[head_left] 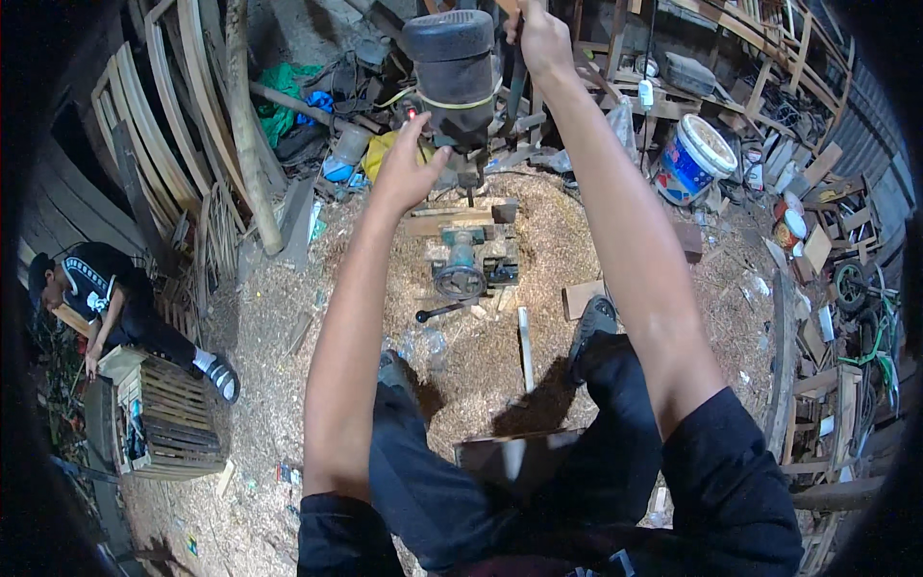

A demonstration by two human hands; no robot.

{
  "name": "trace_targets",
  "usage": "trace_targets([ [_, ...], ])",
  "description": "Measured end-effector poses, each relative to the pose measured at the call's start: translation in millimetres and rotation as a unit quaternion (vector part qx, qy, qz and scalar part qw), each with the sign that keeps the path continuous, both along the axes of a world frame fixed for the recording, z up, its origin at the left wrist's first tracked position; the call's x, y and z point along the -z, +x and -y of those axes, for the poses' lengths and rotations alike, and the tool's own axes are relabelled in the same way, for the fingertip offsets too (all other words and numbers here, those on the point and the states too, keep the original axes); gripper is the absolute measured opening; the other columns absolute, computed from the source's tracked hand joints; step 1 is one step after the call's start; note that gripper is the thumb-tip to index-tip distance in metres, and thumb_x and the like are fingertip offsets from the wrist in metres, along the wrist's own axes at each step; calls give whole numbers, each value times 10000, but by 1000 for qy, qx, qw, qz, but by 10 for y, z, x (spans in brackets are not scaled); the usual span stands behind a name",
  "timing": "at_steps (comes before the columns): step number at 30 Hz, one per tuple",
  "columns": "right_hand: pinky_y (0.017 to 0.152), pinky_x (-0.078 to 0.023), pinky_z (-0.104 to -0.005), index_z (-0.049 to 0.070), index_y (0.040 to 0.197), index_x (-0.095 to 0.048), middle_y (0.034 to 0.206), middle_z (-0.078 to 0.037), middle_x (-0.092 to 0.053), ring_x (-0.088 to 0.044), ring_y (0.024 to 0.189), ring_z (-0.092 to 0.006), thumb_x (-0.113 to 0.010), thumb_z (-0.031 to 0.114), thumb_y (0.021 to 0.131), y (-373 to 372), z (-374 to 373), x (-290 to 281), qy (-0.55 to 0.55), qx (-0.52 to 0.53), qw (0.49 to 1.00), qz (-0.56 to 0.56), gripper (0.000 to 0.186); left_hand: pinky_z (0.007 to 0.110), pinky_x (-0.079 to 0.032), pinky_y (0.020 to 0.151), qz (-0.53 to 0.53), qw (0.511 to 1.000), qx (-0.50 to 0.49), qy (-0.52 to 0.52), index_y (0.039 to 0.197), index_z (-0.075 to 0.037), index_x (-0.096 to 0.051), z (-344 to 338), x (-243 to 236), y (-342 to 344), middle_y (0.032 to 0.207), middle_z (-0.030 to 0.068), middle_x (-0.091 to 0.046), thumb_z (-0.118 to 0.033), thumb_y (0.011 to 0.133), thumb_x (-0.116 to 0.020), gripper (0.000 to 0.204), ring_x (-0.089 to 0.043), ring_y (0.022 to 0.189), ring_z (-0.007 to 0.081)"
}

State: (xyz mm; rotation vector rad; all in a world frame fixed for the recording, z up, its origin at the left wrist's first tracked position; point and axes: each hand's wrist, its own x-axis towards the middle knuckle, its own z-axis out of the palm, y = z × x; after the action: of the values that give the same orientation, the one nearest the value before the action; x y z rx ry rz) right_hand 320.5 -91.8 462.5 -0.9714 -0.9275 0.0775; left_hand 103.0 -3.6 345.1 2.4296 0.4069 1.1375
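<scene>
Drill press [449, 58] seems at switch-on: left hand [408, 175] open by red switch [412, 113], right hand [545, 43] gripping lever [509, 7]; next likely needs steady pull.

No wording is clear enough to read. The white bucket [717, 144] on the right bears a blue label [685, 165] with red and white patches, its print too small and blurred to make out. Pale marks [620, 562] show on the dark shirt at the bottom edge, and a white motif [97, 300] stands on the seated person's dark top [85, 272], whether lettering or pattern unclear.
</scene>
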Motion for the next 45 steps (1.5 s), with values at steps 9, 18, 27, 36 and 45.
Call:
trace_targets([
  [9,729,-414,-293,22,715,-595,752,-25,-609,-554,789,-121,-422,248,967,-738,748,867,-25,67,997,43,381,375,-430,1024,31,991,-7,-129,1307,5,-557,403,571,-394,1249,198,-630,-195,883,-689,487,-588,1197,294],
  [18,1055,-365,-441,-52,817,-733,1115,-225,-685,-548,1226,-294,-457,464,979,-754,1153,381,-399,-14,916,35,607,366,-434,1016,14,989,-44,-140,1275,18,-573,312,712,-568,1215,197,-645,-171,872,-693,461,-601,1173,285],
  [27,889,-521,-414,-36,967,-719,1029,-259,-693,-679,977,-383,-603,146,795,-873,645,387,-678,144,664,281,276,397,-465,978,4,990,-55,-128,1221,11,-605,409,817,-600,1153,219,-663,-182,863,-666,411,-627,1106,351],
  [36,933,-516,-444,-54,1053,-688,1109,-259,-673,-656,1053,-384,-617,156,835,-1248,1134,1231,-630,178,731,193,311,421,-489,936,-66,983,-50,-163,1135,-19,-654,201,1383,-557,1121,222,-672,-201,841,-683,347,-640,1070,366],
  [45,853,-492,-531,-87,1134,-531,941,-308,-646,-628,943,-474,-631,57,801,-1435,1264,2171,-488,254,825,128,376,426,-435,1041,-237,949,-85,-189,1279,-1,-584,319,2152,-442,1289,230,-595,-235,827,-696,521,-564,1210,373],
])
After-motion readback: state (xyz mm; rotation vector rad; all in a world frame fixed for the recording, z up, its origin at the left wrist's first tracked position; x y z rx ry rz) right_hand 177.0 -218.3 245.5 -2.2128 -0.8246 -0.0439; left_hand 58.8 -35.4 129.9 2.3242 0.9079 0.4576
